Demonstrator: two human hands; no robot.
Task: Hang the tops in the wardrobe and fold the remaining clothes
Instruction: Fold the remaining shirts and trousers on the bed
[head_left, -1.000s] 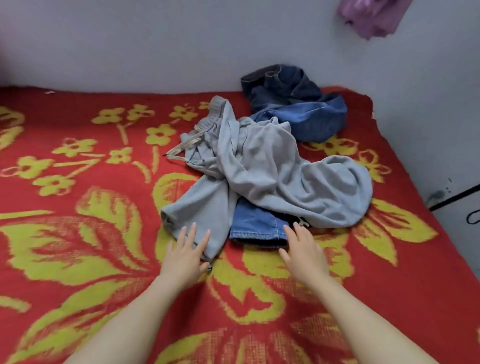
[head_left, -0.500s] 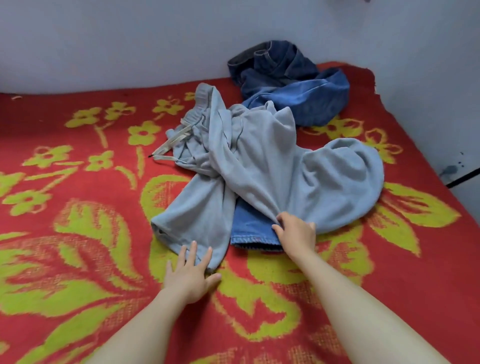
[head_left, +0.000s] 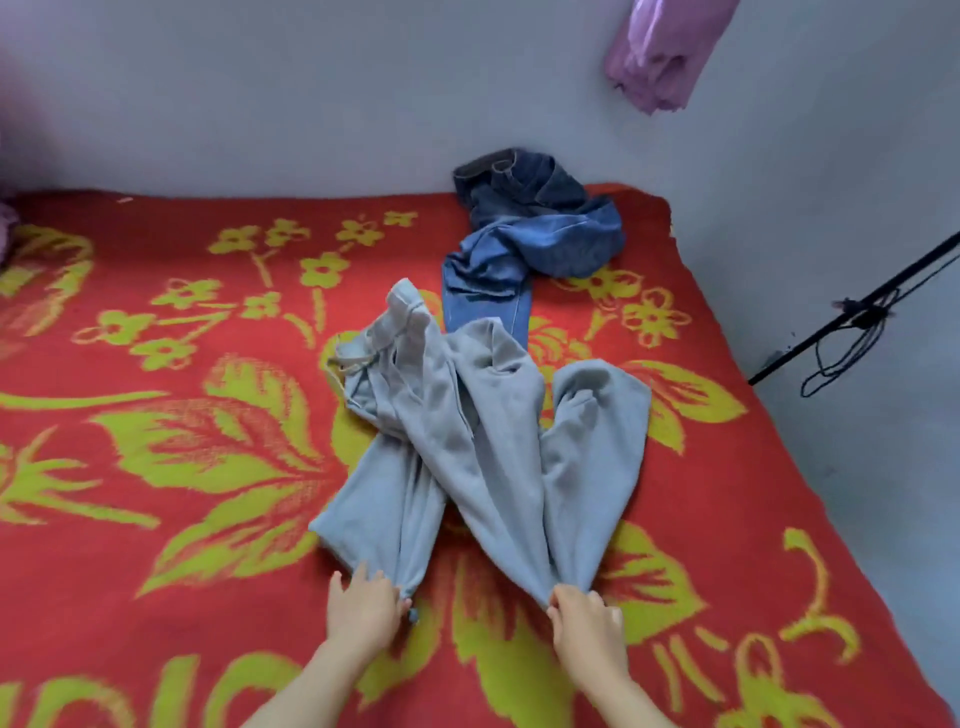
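So we're looking down at our own two arms reaching out over the bed (head_left: 156, 467). Our left hand (head_left: 363, 610) is low and flat-ish near the bottom middle, palm down, fingers (head_left: 358, 577) loosely spread and resting on the hem of the left leg of the grey sweatpants (head_left: 467, 447). It looks more like pressing or a light pinch at the cuff than a real grab, so we can't tell for sure if it's got hold of the cloth. A bit to the right, our right hand (head_left: 587, 623) is curled in, fingers bunched tight around the gathered end of the other leg, so that one is clearly gripping the fabric.

The sweatpants are spread out in a rough V in the middle of the bed, both leg ends toward us, the waistband and its pale drawstring (head_left: 353, 364) further away and up to the left. The right leg is folded back on itself into a hump. Behind them, a pair of blue jeans (head_left: 519, 249) lies crumpled toward the far right corner against the wall, one leg running down until it slips under the top edge of the sweatpants.

The bed has a red blanket with big yellow-green flowers. The wall (head_left: 311, 93) is plain pale grey. Up top right something purple (head_left: 660, 52) hangs down, and far right a black rod with a dangling cord (head_left: 852, 332) crosses the wall.
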